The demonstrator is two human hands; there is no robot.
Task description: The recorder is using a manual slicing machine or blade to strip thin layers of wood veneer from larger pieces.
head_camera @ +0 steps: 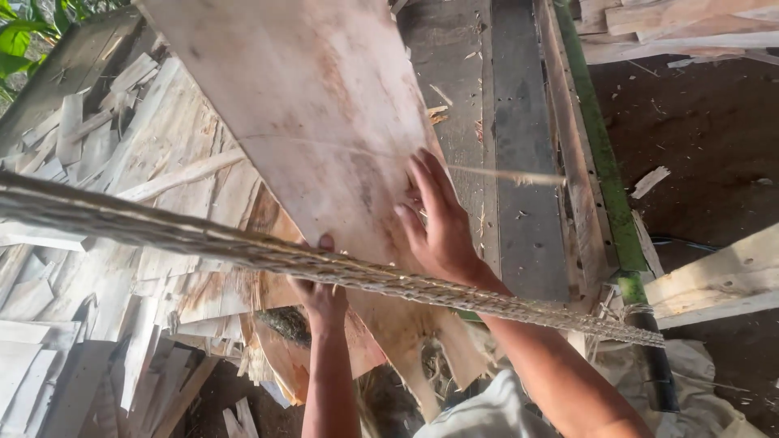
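Note:
A wide, thin sheet of pale wood veneer [300, 105] slants from the top of the view down toward me. My right hand [442, 223] lies flat on its right edge, fingers spread. My left hand [320, 288] grips the sheet's lower edge, thumb on top and fingers beneath. A thick twisted rope [146, 227] stretches across the view in front of both wrists, from the left edge down to the right.
A heap of broken veneer scraps [97, 268] fills the left side. A grey machine bed [519, 162] with a green rail [604, 178] runs along the right. Wooden planks [714, 280] and dark dirt ground [714, 130] lie further right. Green leaves [16, 32] show top left.

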